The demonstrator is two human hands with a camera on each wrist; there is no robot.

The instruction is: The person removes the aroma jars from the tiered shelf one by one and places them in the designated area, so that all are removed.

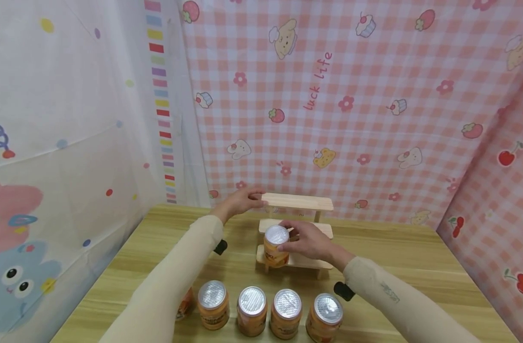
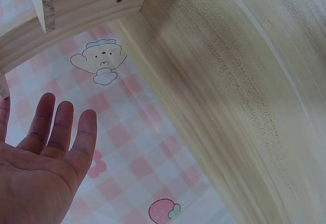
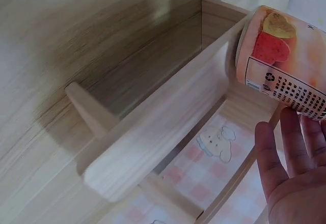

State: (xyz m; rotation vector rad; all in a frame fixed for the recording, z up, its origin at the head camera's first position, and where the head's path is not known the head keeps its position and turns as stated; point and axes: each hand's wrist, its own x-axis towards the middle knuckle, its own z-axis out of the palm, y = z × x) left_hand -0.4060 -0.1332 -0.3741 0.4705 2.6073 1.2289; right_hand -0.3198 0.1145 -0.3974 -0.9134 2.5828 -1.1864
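A small wooden three-tier shelf [image 1: 296, 201] stands on the table near the back. My right hand [image 1: 310, 240] holds an orange-labelled can [image 1: 275, 252] with a silvery lid, thumb and fingers around its sides. The can is upright at the left end of the lowest tier; its label shows in the right wrist view [image 3: 285, 56]. Whether its base fully rests on the board cannot be told. My left hand [image 1: 241, 201] is at the left end of the top tier, fingertips touching the board's end. In the left wrist view, the left hand's fingers [image 2: 61, 127] look mostly straight.
Several similar cans [image 1: 251, 312] stand in a row along the front of the wooden table [image 1: 386, 267]. Another can [image 1: 185, 305] is partly hidden by my left sleeve. A pink checked cloth [image 1: 351, 128] hangs behind the table, with a white patterned cloth [image 1: 94, 119] on the left.
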